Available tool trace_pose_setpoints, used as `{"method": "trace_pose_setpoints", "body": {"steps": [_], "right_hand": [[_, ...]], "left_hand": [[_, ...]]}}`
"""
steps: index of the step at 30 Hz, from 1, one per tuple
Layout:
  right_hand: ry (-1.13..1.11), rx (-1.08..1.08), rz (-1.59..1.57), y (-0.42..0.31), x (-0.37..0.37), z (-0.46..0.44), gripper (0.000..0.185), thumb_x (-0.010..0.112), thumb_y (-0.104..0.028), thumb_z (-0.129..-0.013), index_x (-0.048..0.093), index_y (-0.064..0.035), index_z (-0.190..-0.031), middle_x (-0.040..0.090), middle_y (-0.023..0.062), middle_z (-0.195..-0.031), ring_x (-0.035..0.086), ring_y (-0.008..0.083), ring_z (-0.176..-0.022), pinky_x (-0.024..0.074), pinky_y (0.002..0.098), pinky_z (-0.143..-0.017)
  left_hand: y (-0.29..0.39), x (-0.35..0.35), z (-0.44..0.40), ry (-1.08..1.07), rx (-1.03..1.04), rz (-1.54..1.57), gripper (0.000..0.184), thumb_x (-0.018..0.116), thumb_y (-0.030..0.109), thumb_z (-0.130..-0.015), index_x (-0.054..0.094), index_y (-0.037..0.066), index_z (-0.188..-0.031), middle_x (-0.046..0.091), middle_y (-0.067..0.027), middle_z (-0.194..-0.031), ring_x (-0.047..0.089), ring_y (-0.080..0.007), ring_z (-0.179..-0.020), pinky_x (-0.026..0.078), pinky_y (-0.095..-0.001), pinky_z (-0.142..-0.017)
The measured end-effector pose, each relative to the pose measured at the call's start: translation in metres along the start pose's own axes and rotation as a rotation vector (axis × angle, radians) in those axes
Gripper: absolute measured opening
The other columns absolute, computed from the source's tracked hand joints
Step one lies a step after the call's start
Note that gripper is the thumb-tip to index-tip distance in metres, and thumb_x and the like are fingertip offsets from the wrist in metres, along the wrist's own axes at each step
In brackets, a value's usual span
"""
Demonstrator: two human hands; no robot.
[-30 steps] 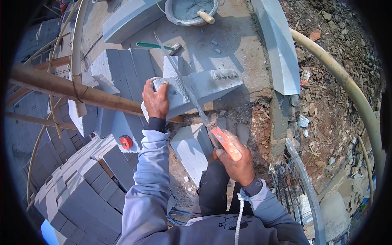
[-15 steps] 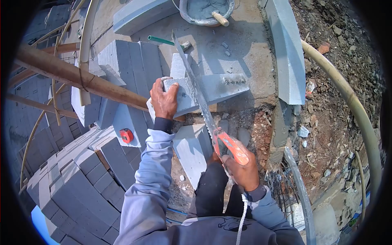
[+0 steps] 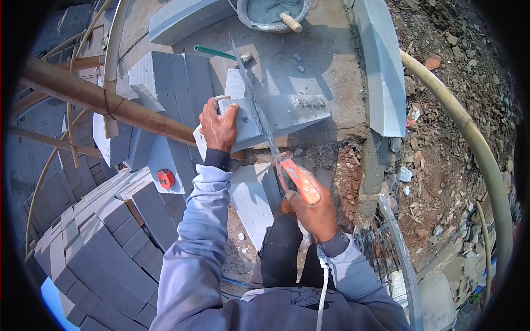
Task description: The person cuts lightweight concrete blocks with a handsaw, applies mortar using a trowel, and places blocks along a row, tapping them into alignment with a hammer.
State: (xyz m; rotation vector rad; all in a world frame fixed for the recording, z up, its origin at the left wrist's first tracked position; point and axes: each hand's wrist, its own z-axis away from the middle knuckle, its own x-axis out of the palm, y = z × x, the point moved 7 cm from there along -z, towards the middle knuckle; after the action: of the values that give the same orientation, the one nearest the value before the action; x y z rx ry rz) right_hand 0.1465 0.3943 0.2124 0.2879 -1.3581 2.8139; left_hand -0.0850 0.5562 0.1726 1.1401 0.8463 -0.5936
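My right hand point(image 3: 316, 212) is wrapped round the worn orange handle of a hand saw point(image 3: 259, 113). Its long blade points away from me and crosses a pale grey lightweight concrete block point(image 3: 295, 113). Whether the teeth have cut into the block is hard to see. My left hand point(image 3: 220, 126) clasps the near-left end of that block, thumb on top, just left of the blade. Behind it stands a smaller block piece point(image 3: 236, 83). Another pale block point(image 3: 254, 198) leans below, near my leg.
A bucket of wet mortar point(image 3: 258, 25) with a wooden-handled tool stands at the top. Left are stacked blocks point(image 3: 105, 248), a red tape measure point(image 3: 165, 178) and a bamboo pole point(image 3: 138, 118). A green tube point(image 3: 212, 52) lies beyond the saw. Rubble point(image 3: 441, 110) covers the right.
The saw and my right hand have moved forward, away from my body. My left hand keeps its hold on the block. The whole view has shifted slightly.
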Motion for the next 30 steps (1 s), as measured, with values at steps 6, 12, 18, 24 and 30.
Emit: {"method": "trace_pose_setpoints", "body": {"steps": [6, 12, 18, 24, 30], "right_hand": [[0.121, -0.187, 0.204, 0.0, -0.007, 0.046, 0.051, 0.063, -0.004, -0.08, 0.052, -0.0052, -0.13, 0.066, 0.0232, -0.104, 0.066, 0.0359, -0.1, 0.0528, 0.0362, -0.08], [0.127, -0.144, 0.189, -0.009, -0.007, 0.016, 0.049, 0.062, -0.006, -0.079, 0.053, -0.0069, -0.127, 0.066, 0.0225, -0.096, 0.064, 0.0421, -0.088, 0.0536, 0.0453, -0.074], [0.137, -0.158, 0.257, -0.021, -0.012, 0.003, 0.048, 0.061, -0.006, -0.079, 0.053, -0.0095, -0.125, 0.065, 0.0236, -0.086, 0.063, 0.0444, -0.078, 0.0513, 0.051, -0.069], [0.092, -0.104, 0.327, -0.011, -0.006, 0.021, 0.051, 0.064, -0.005, -0.077, 0.053, -0.0059, -0.127, 0.066, 0.0223, -0.09, 0.064, 0.0423, -0.084, 0.0523, 0.0447, -0.072], [0.083, -0.19, 0.245, -0.005, -0.017, 0.041, 0.053, 0.064, -0.003, -0.076, 0.053, -0.0048, -0.127, 0.067, 0.0183, -0.095, 0.064, 0.0418, -0.084, 0.0528, 0.045, -0.072]], "left_hand": [[0.01, 0.002, -0.013, 0.01, 0.017, 0.097, 0.035, 0.064, 0.032, -0.078, 0.065, 0.006, -0.102, 0.062, -0.0183, -0.106, 0.055, -0.0385, -0.101, 0.041, -0.0465, -0.09], [-0.004, 0.001, -0.011, 0.05, 0.038, 0.131, 0.034, 0.064, 0.028, -0.078, 0.065, 0.001, -0.099, 0.065, -0.0202, -0.096, 0.063, -0.0365, -0.089, 0.047, -0.041, -0.083], [-0.016, 0.002, -0.017, 0.055, -0.023, 0.257, 0.033, 0.064, 0.024, -0.079, 0.062, -0.003, -0.097, 0.065, -0.0167, -0.089, 0.061, -0.027, -0.078, 0.048, -0.0358, -0.077], [-0.01, 0.003, 0.001, 0.063, 0.021, 0.289, 0.03, 0.064, 0.022, -0.081, 0.062, -0.003, -0.097, 0.065, -0.014, -0.089, 0.061, -0.0216, -0.078, 0.048, -0.0334, -0.073], [-0.008, 0.003, -0.008, 0.092, -0.009, 0.294, 0.03, 0.063, 0.022, -0.081, 0.062, -0.003, -0.098, 0.065, -0.0173, -0.09, 0.062, -0.028, -0.082, 0.048, -0.0373, -0.078]]}}
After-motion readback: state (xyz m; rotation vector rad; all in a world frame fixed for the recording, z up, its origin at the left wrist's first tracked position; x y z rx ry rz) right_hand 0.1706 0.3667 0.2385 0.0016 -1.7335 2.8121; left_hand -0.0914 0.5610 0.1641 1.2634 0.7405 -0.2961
